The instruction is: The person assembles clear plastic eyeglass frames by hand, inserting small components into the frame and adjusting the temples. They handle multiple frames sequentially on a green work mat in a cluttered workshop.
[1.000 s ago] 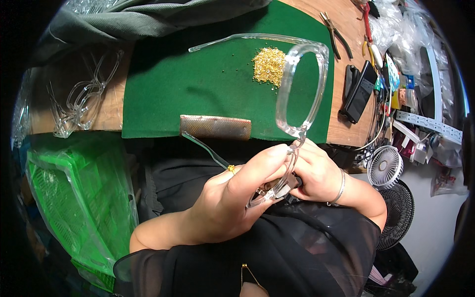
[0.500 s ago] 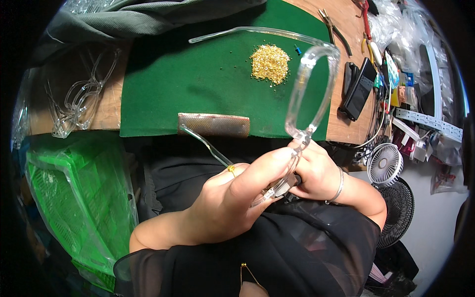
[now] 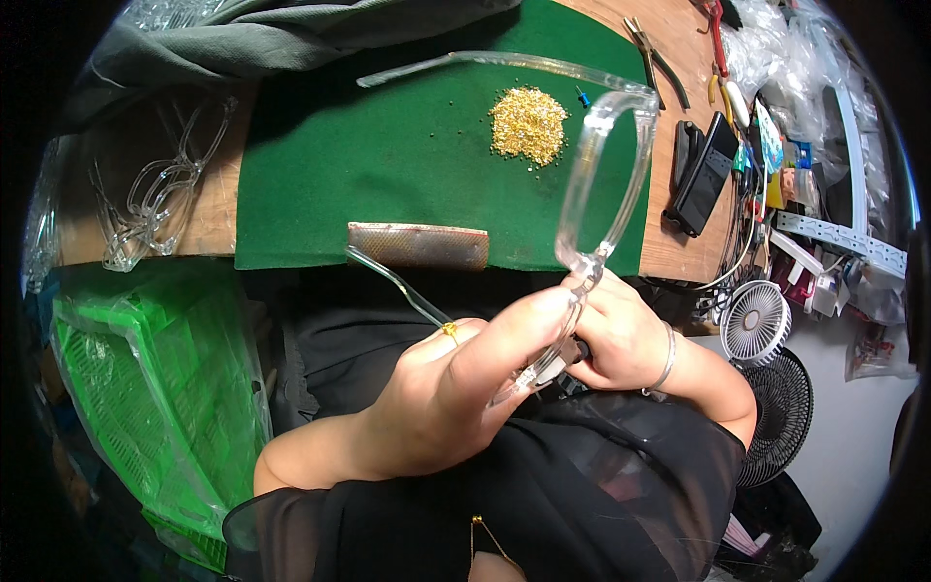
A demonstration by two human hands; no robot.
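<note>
My left hand (image 3: 427,398) is closed on a clear plastic eyeglass frame (image 3: 579,179), its thumb pressed near the bridge. One rim rises above my hands, and one temple stretches leftward over the green mat (image 3: 320,175). The other temple pokes out beyond my left knuckles. Against the lower part of the frame, my right hand (image 3: 626,335) is closed around something with dark and metallic parts, mostly hidden by the fingers. A pile of small gold stones (image 3: 529,126) lies on the mat, with a tiny blue-headed piece (image 3: 582,96) beside it.
A brown cross-hatched block (image 3: 419,245) sits at the mat's near edge. More clear frames (image 3: 160,209) lie at left, above a green crate (image 3: 145,388). Grey cloth (image 3: 252,44) covers the far left. Pliers (image 3: 669,78), a black phone (image 3: 706,179) and a white fan (image 3: 754,320) are at right.
The eyeglass frame has shifted slightly left, its rim and both temples with it. Both hands keep nearly the same place and grip.
</note>
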